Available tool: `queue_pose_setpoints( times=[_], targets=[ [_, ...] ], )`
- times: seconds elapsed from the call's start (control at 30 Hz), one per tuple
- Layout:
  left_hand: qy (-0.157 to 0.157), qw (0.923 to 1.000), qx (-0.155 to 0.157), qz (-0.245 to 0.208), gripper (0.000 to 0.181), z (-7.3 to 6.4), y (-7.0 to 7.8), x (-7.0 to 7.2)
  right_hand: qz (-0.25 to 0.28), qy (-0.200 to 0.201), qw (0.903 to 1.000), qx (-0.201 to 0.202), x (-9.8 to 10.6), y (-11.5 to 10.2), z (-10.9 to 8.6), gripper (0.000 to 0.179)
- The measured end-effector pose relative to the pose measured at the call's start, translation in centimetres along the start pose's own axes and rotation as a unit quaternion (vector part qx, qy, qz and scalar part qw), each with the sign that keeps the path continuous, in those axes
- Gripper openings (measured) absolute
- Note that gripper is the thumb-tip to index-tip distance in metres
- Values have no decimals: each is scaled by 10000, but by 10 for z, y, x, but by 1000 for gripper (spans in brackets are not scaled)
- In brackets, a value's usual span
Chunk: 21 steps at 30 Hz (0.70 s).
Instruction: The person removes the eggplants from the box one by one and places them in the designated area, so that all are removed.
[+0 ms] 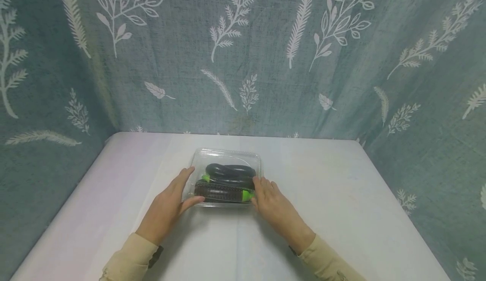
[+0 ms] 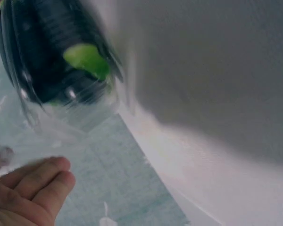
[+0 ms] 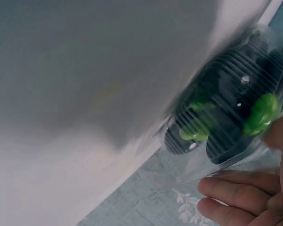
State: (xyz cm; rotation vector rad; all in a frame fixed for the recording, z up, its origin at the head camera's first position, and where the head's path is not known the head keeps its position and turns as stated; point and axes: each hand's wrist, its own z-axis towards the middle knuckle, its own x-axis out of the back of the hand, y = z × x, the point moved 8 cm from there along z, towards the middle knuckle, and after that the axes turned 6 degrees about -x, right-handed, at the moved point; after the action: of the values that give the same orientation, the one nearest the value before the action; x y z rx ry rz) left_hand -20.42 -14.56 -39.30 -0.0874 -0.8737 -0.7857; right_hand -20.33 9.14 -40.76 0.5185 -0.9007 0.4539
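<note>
A clear plastic box with ridged walls sits on the white table, holding several dark, glossy eggplants with bright green stem ends. My left hand is at the box's left side, its fingers extended along that side and its thumb at the near left corner. At the right side, my right hand has its fingertips right at the rim near the front corner. In the right wrist view, the right thumb overlaps the box wall beside a green stem end, with the fingers fairly straight alongside.
The white table extends around the box on all sides. A grey-green curtain with white leaf patterns hangs behind the table and along its left and right sides.
</note>
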Motion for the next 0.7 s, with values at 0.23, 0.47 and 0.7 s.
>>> queue_pose_setpoints(
  times=[0.23, 0.47, 0.7],
  targets=[
    [-144, 9997, 192, -96, 93, -3, -6, -4, 427, -168, 9988, -198, 1, 7, -2, 68],
    [-232, 9989, 355, -195, 93, -2, -13, -1, 779, -224, 9954, -507, 2, 15, -5, 82],
    [-12, 9991, 420, 44, 94, 0, -20, 9, 1422, -436, 9814, -1213, 2, 33, -8, 84]
  ],
)
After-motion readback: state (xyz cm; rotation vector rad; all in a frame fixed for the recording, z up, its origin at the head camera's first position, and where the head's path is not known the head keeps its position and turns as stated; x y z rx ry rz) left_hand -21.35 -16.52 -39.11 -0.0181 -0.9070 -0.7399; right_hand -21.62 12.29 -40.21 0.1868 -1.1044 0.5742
